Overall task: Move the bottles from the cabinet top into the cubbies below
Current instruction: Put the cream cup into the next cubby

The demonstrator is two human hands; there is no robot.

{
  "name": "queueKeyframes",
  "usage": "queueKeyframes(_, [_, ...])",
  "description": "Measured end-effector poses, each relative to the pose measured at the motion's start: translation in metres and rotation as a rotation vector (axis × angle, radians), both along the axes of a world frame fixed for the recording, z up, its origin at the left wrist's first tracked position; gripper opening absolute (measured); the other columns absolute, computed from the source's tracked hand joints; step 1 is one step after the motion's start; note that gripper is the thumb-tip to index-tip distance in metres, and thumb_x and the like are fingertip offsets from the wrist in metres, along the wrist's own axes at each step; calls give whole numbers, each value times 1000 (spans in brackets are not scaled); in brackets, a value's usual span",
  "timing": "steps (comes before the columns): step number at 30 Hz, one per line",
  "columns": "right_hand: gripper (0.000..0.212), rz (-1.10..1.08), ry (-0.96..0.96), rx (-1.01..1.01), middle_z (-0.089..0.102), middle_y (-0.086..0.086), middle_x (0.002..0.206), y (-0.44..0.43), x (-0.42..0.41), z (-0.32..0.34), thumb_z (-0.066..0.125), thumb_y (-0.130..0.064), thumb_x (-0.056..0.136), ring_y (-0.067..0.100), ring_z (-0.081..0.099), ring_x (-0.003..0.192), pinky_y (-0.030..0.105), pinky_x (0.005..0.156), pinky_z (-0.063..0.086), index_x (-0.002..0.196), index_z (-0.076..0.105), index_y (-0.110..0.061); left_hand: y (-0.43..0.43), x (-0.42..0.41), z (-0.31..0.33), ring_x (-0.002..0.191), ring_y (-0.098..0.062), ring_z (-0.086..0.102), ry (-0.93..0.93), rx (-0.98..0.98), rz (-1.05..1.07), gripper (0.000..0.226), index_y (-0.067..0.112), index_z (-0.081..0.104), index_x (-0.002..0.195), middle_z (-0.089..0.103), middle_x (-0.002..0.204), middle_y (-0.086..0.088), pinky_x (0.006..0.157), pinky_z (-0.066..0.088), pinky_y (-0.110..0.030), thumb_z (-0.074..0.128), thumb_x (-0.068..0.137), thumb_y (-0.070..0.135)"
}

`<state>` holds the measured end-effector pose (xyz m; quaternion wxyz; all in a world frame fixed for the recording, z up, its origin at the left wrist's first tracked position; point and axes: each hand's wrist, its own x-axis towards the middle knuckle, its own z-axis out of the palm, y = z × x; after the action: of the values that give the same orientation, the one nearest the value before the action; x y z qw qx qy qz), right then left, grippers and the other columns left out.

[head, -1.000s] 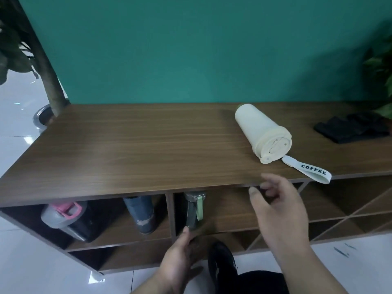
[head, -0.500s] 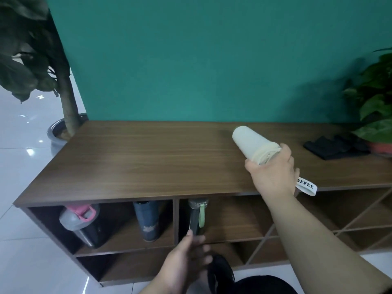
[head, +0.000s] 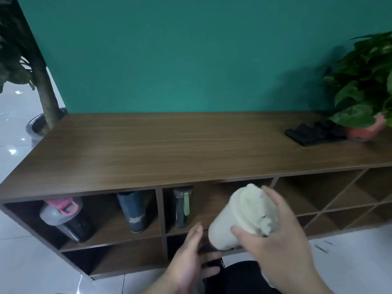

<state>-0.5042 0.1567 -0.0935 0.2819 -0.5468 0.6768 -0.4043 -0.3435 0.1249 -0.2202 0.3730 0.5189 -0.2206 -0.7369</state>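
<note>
Right hand has the cream bottle, fingers wrapped around its lid end, bottle tilted, base pointing down-left, held in the air in front of the second upper cubby and below the cabinet top; motion blur on the lid, strap not readable. Left hand is low and just left of the bottle base, fingers spread wide, holding nothing; can't tell if a fingertip touches the bottle. Already in the cubbies: grey bottle with pink lid leaning in the left upper cubby, dark blue bottle upright in the same cubby near the divider, dark bottle with green strap upright at the left side of the second cubby. Lower cubbies dark, contents not readable. On the cabinet top at far right: a black cloth next to a potted plant in a reddish pot. A tree trunk in a grey pot stands on the floor off the cabinet's left end. Diagonal cubbies on the right.
</note>
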Motion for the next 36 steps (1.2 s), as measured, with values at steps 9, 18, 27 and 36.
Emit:
queueKeyframes(9, [113, -13, 26, 218, 44, -19, 141, -71, -10, -105, 86, -44, 51, 8, 54, 116, 36, 90, 57, 150, 31, -40, -52, -49, -34, 106, -22, 77, -76, 127, -87, 59, 41, 74, 125, 81, 116, 2, 85, 57, -38, 45, 88, 77])
queueKeyframes(18, [91, 52, 6, 210, 51, -15, 125, -137, -30, -132, 91, -31, 58, 9, 56, 116, 31, 89, 53, 137, 46, -36, -113, -67, -66, 116, -31, 70, -56, 182, -30, 71, 36, 74, 124, 78, 122, -5, 76, 56, -38, 61, 70, 80])
queueKeyframes(27, [72, -41, -47, 178, 50, -19, 114, -167, -40, -146, 87, -32, 57, 12, 56, 115, 41, 94, 56, 119, 52, -33, -146, -83, -73, 119, -30, 71, -80, 139, -94, 56, 34, 76, 123, 81, 117, -2, 109, 46, -49, 48, 92, 71])
queueKeyframes(36, [79, -47, -63, 169, 49, -17, 117, -168, -39, -148, 90, -33, 59, 9, 55, 115, 39, 94, 55, 125, 47, -37, -150, -85, -71, 83, -18, 76, -79, 93, -57, 55, 36, 73, 126, 84, 102, 6, 93, 49, -41, 47, 92, 72])
